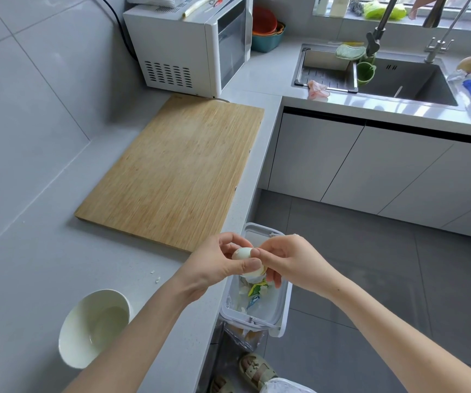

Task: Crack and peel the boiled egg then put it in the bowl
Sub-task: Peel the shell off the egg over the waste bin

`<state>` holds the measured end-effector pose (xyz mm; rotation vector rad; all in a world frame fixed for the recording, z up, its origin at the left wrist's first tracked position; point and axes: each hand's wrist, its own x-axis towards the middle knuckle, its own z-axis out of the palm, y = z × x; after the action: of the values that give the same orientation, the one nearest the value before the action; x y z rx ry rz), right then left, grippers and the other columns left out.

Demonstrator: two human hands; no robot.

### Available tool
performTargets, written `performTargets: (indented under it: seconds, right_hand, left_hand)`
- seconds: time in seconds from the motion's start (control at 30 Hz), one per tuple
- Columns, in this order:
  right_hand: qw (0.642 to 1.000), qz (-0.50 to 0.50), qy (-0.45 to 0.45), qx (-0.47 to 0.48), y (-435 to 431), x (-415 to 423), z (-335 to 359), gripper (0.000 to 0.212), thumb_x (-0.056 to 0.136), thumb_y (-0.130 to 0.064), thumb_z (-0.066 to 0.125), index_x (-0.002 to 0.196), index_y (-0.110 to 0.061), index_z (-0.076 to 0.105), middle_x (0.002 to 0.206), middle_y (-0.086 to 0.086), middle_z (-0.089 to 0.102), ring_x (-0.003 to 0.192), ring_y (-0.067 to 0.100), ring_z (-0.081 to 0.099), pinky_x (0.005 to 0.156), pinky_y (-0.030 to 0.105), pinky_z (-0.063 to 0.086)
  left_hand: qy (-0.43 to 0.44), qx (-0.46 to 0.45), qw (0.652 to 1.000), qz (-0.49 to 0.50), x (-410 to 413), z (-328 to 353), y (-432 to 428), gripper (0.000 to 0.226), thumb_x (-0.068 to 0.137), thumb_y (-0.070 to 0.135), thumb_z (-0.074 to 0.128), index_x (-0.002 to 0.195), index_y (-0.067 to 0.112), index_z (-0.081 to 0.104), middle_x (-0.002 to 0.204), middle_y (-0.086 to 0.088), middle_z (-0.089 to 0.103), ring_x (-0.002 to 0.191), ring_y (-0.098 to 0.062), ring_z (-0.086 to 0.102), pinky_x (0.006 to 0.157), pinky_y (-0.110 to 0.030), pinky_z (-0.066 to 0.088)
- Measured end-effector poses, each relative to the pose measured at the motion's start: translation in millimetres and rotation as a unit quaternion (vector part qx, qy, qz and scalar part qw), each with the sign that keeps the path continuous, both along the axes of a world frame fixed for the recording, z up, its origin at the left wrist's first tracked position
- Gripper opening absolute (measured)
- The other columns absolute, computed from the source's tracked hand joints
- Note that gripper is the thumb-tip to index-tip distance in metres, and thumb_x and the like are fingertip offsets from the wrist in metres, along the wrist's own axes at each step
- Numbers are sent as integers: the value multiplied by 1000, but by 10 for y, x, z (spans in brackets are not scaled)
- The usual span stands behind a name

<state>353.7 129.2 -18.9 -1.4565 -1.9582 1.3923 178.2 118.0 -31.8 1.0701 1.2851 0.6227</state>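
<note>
Egg (244,254) (half-peeled), both hands, over bin (281,307)

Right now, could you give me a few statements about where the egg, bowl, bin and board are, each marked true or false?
1. Both hands, left hand and right hand, hold the egg. True.
2. The egg is held over the cutting board. False: it is over the white bin beside the counter.
3. The white bowl already holds an egg. False: no egg lies in it.
4. Small shell bits lie on the counter. True.
</note>
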Motion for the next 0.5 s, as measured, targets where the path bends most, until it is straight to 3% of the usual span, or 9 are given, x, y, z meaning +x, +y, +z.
performTargets:
  seconds: [0.23,0.4,0.5]
  right_hand:
    - [999,-10,-37,-27,-2,-38,-24,31,95,-20,39,84,-8,66,68,11,71,52,14,63,58,29,55]
    - [998,-50,-42,2,2,-45,-110,29,97,-14,37,83,-13,63,59,3,65,41,6,56,45,16,49]
    - [993,-66,-77,52,13,-10,-176,25,95,-14,40,88,-17,63,63,-5,63,52,8,56,55,24,50]
  left_hand:
    - [20,1,1000,3,7,-1,-5,39,60,27,82,93,17,65,85,0,70,82,-15,64,72,-24,51]
    - [2,-2,1000,12,-8,-23,-6,31,64,19,81,90,19,65,84,0,70,83,-16,64,72,-24,48]
    - [-4,1,1000,16,-15,-32,-6,31,63,16,82,89,20,64,86,0,70,85,-17,64,75,-26,50]
